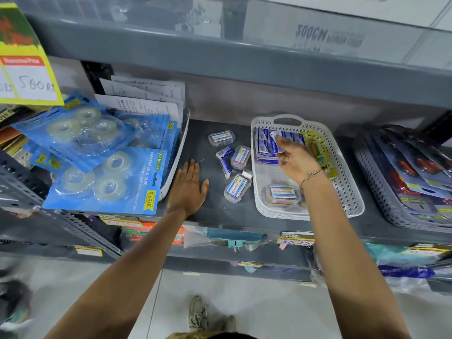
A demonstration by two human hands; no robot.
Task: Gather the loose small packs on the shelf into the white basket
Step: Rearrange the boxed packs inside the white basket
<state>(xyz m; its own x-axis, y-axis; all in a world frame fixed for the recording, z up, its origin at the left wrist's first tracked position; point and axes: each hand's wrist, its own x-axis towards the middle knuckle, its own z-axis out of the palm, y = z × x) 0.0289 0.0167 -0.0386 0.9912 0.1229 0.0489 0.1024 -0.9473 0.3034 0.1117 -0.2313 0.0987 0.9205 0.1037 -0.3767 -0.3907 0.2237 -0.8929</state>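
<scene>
The white basket (347,192) stands on the dark shelf (210,211), right of centre. Blue packs lie stacked at its far end, and a clear pack (282,194) at its near end. My right hand (297,160) hovers over the basket, fingers shut on a small blue pack (276,141). Loose on the shelf left of the basket lie a clear pack (221,138) at the back, a small blue pack (225,160), another clear pack (241,157) and a third clear one (237,187) nearest me. My left hand (189,187) rests flat and empty on the shelf.
A white tray holding blue tape dispenser packs (105,177) and papers stands at the left. A grey basket (381,192) with blister packs sits at the right. The upper shelf (244,57) overhangs. Price tags and goods hang below the shelf edge.
</scene>
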